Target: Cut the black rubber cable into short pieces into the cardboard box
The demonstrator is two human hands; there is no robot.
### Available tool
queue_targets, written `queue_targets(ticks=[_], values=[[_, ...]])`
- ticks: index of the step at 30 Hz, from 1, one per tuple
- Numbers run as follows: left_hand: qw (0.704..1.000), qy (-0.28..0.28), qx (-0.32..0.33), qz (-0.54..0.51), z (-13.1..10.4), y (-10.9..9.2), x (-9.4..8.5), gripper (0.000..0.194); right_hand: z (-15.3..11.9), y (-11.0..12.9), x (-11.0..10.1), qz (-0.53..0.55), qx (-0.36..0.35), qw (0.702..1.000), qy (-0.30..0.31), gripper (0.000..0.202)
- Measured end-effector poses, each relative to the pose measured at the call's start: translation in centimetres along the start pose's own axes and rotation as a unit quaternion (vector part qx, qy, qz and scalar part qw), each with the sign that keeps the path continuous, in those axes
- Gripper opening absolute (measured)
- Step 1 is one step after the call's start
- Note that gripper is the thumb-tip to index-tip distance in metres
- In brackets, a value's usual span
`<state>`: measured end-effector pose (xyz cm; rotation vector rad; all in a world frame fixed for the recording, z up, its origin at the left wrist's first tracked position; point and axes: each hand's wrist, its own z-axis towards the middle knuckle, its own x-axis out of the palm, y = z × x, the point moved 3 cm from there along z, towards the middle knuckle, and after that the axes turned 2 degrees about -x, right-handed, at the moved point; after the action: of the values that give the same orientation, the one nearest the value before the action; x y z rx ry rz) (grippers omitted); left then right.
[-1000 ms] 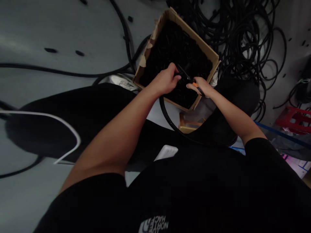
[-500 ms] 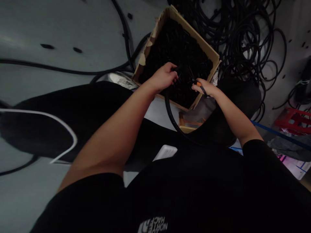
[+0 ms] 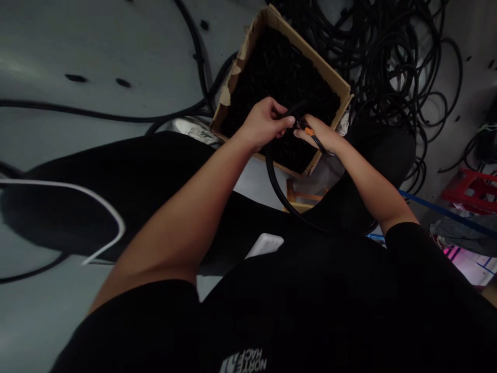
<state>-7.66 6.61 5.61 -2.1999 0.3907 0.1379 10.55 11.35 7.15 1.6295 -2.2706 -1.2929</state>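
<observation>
My left hand [image 3: 266, 124] is closed round a thick black cable [image 3: 275, 181], which curves down from it towards my lap. A stretch of black cable also pokes out past its fingertips, over the box. In my right hand [image 3: 323, 135] is a hand tool with an orange-and-black handle [image 3: 309, 131]. Its head is dark and close to the left fingertips, and I cannot make out whether it touches the cable. Both hands are above a cardboard box [image 3: 323, 63] filled with short black pieces [image 3: 283, 67].
A tangle of black cable [image 3: 388, 62] lies on the floor at the upper right. Loose black pieces [image 3: 75, 78] are scattered at the left. A wooden stool [image 3: 297, 196] stands below the box, and a red plastic stool [image 3: 471, 189] at the right. A white cord [image 3: 97, 196] crosses my leg.
The right hand with the tool has moved left, up to my left hand. My left thumb now reaches further right, and the cable end over the box shows more.
</observation>
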Motion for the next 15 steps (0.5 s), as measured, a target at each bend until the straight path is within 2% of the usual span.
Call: queue_targets(ticks=[4,7,10,15], values=[[0.999,-0.015,-0.021,-0.028,-0.6,-0.7,-0.3,0.028,0.0,-0.2,-0.2,-0.067,0.009,0.995,-0.069,0.04],[0.997,-0.025,-0.031,-0.072,-0.6,-0.8,-0.2,0.023,0.4,-0.6,-0.3,-0.103,0.021,0.992,-0.07,0.036],[0.992,-0.037,-0.038,-0.116,-0.3,-0.4,0.1,0.032,0.8,-1.1,-0.8,-0.133,0.03,0.987,-0.082,0.03],[0.989,-0.054,-0.042,-0.128,0.7,0.8,0.3,0.027,0.6,-1.6,-1.4,-0.119,0.079,0.985,-0.095,0.03]])
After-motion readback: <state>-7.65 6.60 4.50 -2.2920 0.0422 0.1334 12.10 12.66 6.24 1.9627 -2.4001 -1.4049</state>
